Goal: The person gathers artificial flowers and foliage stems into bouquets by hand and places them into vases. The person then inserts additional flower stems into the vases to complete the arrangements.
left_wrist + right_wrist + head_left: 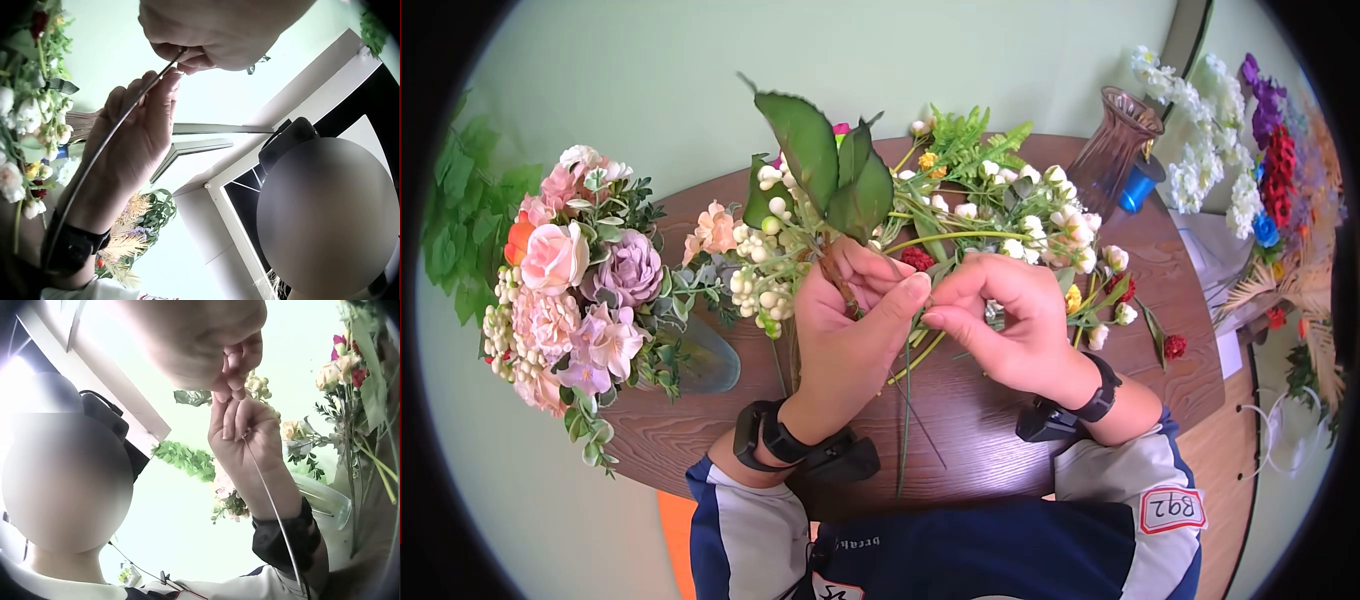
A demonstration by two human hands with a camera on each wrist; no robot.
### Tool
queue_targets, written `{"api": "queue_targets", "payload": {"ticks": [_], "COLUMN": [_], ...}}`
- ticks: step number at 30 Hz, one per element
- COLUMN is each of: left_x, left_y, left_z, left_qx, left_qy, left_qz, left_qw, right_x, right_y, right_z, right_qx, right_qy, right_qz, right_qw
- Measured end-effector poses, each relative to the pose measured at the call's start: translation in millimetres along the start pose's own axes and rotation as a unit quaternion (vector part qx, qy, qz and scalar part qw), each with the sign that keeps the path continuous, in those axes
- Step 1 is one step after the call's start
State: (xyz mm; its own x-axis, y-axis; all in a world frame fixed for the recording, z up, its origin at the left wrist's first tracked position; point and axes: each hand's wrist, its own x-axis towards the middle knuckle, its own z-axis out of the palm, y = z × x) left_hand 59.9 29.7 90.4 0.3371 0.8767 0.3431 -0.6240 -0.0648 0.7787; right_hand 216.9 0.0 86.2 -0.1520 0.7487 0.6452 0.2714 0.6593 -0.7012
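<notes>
My left hand (855,305) grips a leafy stem, with large dark green leaves (800,150) standing up above it and the stem's brown lower part (840,280) across the palm. From that hand a long thin stem (269,481) hangs down in the right wrist view. My right hand (1020,325) is close beside it, thumb and forefinger tips together right at the left thumb tip. I cannot tell what lies between the right fingertips. White-berry sprigs (760,265) show just behind the left hand.
A glass vase (705,355) with a pink and purple bouquet (565,265) stands at left. White flowers (1040,225) and red ones (1175,346) lie across the brown table (990,460). At the back right is a ribbed vase (1105,150). More flowers (1280,180) hang at far right.
</notes>
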Motion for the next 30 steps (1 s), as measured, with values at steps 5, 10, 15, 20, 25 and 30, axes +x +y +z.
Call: {"api": "queue_targets", "payload": {"ticks": [5, 10, 15, 20, 25, 30], "left_x": [-2.3, -3.4, 1.0, 2.6, 3.4, -1.8], "left_y": [-1.7, -8.6, -5.1, -4.1, -4.9, -5.3], "left_z": [-5.8, -3.8, -4.7, -0.9, -6.5, -8.0], "left_qx": [0.093, 0.151, 0.123, 0.166, 0.114, 0.189], "left_qy": [0.005, 0.055, 0.033, 0.024, 0.019, 0.048], "left_qz": [-0.017, 0.026, 0.015, 0.021, -0.005, -0.015], "left_qw": [0.995, 0.987, 0.992, 0.986, 0.993, 0.981], "right_x": [3.9, 0.2, 2.0, 3.0, 1.2, 1.7], "right_y": [-5.8, 0.3, -0.4, 3.5, 6.3, 6.2], "right_z": [-1.1, 0.4, -2.7, -5.7, 0.5, 0.5], "right_qx": [-0.089, -0.078, 0.262, 0.279, 0.272, 0.264], "right_qy": [0.01, 0.009, -0.015, -0.055, -0.051, -0.071], "right_qz": [-0.075, -0.051, 0.252, 0.244, 0.228, 0.245], "right_qw": [0.993, 0.996, 0.931, 0.927, 0.933, 0.93]}}
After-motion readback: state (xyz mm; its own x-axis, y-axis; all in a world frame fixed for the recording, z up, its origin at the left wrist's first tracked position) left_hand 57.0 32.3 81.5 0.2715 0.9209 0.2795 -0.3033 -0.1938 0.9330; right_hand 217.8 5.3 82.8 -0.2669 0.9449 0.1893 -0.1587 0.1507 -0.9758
